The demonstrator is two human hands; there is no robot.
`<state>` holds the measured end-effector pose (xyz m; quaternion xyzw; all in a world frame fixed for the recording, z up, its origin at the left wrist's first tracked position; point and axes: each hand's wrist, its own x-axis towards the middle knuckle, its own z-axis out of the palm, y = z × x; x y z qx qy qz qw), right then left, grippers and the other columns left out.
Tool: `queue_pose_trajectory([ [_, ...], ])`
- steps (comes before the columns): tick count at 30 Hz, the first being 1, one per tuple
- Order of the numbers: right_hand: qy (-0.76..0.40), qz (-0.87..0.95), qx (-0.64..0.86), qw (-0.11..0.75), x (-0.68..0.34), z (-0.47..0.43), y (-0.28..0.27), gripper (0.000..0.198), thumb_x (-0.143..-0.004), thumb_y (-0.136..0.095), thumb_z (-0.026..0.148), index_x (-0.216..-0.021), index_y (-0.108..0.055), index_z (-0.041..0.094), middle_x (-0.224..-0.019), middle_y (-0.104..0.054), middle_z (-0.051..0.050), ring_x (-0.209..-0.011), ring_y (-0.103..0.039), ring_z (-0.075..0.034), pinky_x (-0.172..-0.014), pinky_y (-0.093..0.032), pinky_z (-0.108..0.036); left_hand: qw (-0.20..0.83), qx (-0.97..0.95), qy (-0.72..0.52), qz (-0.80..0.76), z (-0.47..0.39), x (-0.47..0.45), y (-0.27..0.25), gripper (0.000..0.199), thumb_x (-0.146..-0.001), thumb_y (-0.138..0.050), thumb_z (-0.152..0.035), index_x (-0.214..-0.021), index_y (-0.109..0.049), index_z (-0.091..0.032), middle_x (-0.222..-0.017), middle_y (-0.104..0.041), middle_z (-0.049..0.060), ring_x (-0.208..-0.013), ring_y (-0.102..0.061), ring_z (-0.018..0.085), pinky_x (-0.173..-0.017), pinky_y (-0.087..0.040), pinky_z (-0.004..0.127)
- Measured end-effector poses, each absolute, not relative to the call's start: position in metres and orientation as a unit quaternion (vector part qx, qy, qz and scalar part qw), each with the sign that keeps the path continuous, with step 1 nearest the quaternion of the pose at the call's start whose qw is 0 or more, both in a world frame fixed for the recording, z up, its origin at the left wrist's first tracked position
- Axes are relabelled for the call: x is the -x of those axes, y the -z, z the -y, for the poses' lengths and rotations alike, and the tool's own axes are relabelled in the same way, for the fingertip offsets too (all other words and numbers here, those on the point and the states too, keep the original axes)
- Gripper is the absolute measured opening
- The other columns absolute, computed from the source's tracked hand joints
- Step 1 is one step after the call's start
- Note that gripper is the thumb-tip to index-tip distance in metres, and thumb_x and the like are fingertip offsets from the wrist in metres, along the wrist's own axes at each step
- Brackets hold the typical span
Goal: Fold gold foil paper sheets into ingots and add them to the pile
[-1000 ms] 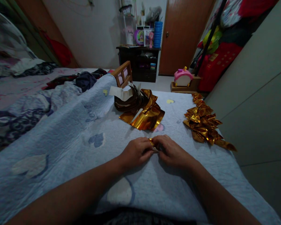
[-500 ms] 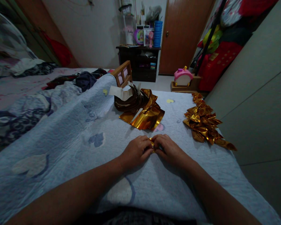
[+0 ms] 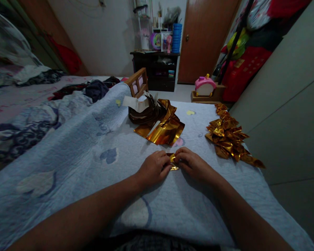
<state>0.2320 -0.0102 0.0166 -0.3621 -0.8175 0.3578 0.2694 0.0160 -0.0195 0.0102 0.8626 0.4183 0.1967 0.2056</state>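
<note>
A small piece of gold foil paper [image 3: 174, 167] lies between my hands on the bed, partly covered by the fingers. My left hand [image 3: 154, 167] is closed on its left side, with the thumb near the lower edge. On its right side, my right hand [image 3: 192, 161] has its fingers bent and pressed on the foil. Beyond the hands rests a curled stack of foil sheets [image 3: 146, 113], with loose gold sheets [image 3: 166, 132] spilling from it. A pile of folded gold foil pieces [image 3: 226, 134] lies to the right.
A pale blue quilt [image 3: 89, 188] with heart shapes covers the bed. A wooden rail [image 3: 137, 83] stands at the far edge. Beyond are a dark cabinet [image 3: 154, 80], a pink toy [image 3: 205, 86] and a door [image 3: 204, 42]. A pale panel [image 3: 290, 122] borders the right side.
My right hand has shifted slightly right, away from the left, and more of the gold foil paper shows between them. My left hand stays nearly in place.
</note>
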Motion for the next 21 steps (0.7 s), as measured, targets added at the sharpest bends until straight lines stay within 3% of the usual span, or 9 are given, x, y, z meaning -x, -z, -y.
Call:
queue_pose_trajectory([
  [8,-0.358,0.827,0.365,0.234,-0.232,0.012,-0.022,0.023,-0.084,-0.059,0.000,-0.091,-0.066,0.020,-0.111,-0.063,-0.006,-0.105,-0.062,-0.019,-0.096,-0.051,-0.037,0.193,-0.866,-0.201,-0.416,0.019,-0.016,-0.008,0.006,-0.090,-0.061,-0.015,-0.084,-0.063,-0.016,-0.088,-0.061,0.006,-0.086,-0.058,0.021,-0.078,-0.046,0.033],
  [13,-0.348,0.826,0.371,0.245,-0.227,0.014,-0.018,0.013,-0.087,-0.064,0.007,-0.090,-0.063,0.019,-0.109,-0.061,-0.007,-0.101,-0.060,-0.019,-0.091,-0.051,-0.035,0.197,-0.863,-0.199,-0.420,0.019,-0.016,-0.009,0.006,-0.089,-0.063,-0.015,-0.083,-0.063,-0.016,-0.089,-0.061,0.006,-0.088,-0.058,0.021,-0.078,-0.046,0.033],
  [21,-0.338,0.821,0.390,0.243,-0.220,0.015,-0.014,0.016,-0.087,-0.064,0.006,-0.084,-0.056,0.020,-0.104,-0.059,-0.006,-0.098,-0.056,-0.020,-0.088,-0.049,-0.036,0.202,-0.856,-0.200,-0.431,0.020,-0.017,-0.009,0.010,-0.089,-0.064,-0.016,-0.080,-0.061,-0.017,-0.087,-0.060,0.005,-0.086,-0.057,0.021,-0.077,-0.045,0.033],
])
